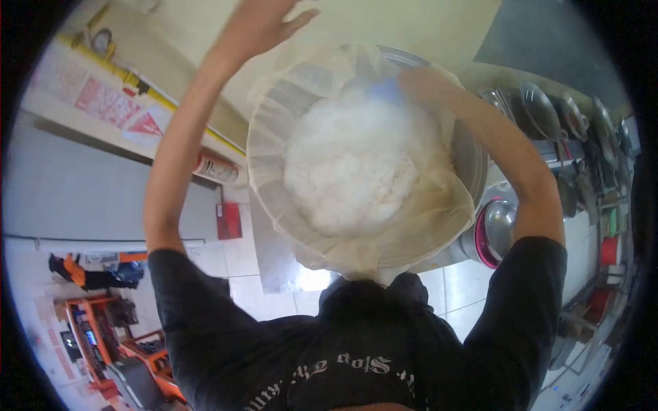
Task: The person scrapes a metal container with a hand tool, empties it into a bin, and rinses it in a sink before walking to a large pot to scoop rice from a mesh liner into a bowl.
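A large round metal pot (pixel 473 161) is lined with a pale cloth (pixel 267 147) draped over its rim. Inside lies a white, steaming, rice-like mass (pixel 356 171). My left hand (pixel 264 27) is raised beyond the pot's far left side, thumb spread from the fingers and nothing in it. Over the far right part of the pot is my right hand (pixel 421 85), blurred, closed on a blue object (pixel 388 91) at the edge of the white mass. Steam and blur hide the blue object's shape.
Metal bowls (pixel 500 222) with a pink rim stand right of the pot. Pans and lids (pixel 541 109) fill a rack at the right. A yellow pipe (pixel 161 99) runs along the left wall, near a red-and-white cylinder (pixel 216 168). Another person (pixel 82 274) is far left.
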Tool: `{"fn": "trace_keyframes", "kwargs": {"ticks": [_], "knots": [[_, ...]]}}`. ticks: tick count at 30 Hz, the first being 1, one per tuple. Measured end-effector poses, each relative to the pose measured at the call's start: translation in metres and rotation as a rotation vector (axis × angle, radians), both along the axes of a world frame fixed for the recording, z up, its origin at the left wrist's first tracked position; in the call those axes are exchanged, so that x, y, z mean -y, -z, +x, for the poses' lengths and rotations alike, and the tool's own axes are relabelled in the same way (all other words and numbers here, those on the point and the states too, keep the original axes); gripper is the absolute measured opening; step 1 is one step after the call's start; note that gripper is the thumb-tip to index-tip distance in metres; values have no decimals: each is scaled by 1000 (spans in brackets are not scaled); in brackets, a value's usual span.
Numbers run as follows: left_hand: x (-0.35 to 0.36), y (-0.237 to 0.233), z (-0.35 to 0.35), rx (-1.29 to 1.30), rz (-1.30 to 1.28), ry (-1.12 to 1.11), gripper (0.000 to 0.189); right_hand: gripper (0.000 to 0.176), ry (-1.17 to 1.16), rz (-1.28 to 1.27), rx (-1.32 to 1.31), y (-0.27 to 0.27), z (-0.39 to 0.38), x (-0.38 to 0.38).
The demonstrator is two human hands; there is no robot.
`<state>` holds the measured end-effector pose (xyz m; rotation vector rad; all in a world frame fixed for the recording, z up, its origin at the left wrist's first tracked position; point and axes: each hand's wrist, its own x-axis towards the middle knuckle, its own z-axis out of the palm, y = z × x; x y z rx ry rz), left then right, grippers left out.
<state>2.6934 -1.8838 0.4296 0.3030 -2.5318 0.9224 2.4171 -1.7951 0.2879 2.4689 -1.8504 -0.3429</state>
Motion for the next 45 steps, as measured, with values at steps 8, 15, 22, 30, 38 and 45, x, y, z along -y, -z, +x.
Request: {"fn": "trace_keyframes", "kwargs": {"ticks": [8,15,22,30,38,45], "knots": [[-133,107,242,-1172,793,-420,29,27,-170,217,-26,18,3,-14],[-238,482,275,-1080,843,-1212,45,33,-148,207,-29,-51,65,-95],[-279,477,248,-658,829,-1491,53,36,-98,19,-240,-48,62,-69],[-273,476,249,-712,919,-1527,50,31,210,-47,-247,-95,81,-52],[-266,479,260,-707,918,-1539,49,23,34,561,-295,31,25,51],[-263,468,253,-709,975,-1553,51,27,45,714,-144,20,83,56]]}}
